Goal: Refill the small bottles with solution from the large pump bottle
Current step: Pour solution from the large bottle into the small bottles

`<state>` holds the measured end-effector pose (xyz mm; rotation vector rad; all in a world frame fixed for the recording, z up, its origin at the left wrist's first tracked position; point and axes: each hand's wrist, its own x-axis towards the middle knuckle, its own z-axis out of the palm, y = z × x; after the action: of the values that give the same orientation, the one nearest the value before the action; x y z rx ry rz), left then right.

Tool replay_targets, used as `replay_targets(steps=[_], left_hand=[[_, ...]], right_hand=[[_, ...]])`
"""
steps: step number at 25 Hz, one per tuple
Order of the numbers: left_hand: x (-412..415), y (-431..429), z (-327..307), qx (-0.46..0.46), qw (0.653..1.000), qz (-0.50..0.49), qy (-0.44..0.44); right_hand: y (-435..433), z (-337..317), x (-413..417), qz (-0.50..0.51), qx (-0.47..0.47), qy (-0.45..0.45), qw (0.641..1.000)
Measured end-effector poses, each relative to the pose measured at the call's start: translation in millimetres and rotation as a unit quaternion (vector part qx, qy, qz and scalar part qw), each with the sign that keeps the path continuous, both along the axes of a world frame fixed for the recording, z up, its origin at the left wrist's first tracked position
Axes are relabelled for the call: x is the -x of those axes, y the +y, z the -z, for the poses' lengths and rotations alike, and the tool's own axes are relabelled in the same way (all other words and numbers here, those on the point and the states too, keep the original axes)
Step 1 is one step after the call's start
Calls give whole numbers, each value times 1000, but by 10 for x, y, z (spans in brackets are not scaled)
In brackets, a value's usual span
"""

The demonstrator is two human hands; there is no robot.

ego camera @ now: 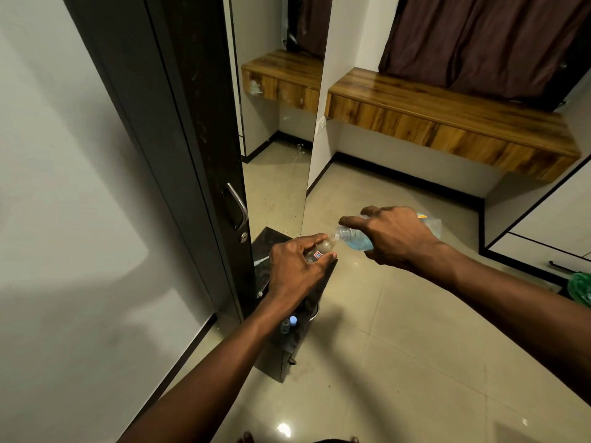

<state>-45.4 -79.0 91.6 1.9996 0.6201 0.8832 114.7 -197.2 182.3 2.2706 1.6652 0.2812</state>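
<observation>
My left hand [295, 266] grips a small clear bottle [321, 247] with a red-and-blue label, tilted with its open neck pointing right. My right hand [391, 236] holds the large clear bottle [355, 239] of blue solution, tipped on its side with its open threaded mouth touching the small bottle's neck. No pump head is on it. The large bottle's far end [431, 225] sticks out behind my right hand. Both bottles hang above a low black cabinet [281, 244] with a dark stone top. Another small bottle [292, 321] with a pale blue cap stands low by the cabinet, under my left forearm.
A dark wardrobe door [179, 123] with a metal handle [238, 206] stands just left of the cabinet, beside a tall mirror [278, 107]. A floating wooden shelf [447, 123] runs along the far wall under brown curtains. Glossy beige floor tiles [399, 346] lie below. A green object [580, 287] sits at the right edge.
</observation>
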Motion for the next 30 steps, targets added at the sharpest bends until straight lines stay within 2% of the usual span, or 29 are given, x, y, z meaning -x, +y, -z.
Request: replay_targets(steps=[30], left_hand=[[-16, -24, 12, 10, 1000, -3, -5]], right_hand=[[25, -98, 51, 10, 36, -25, 999]])
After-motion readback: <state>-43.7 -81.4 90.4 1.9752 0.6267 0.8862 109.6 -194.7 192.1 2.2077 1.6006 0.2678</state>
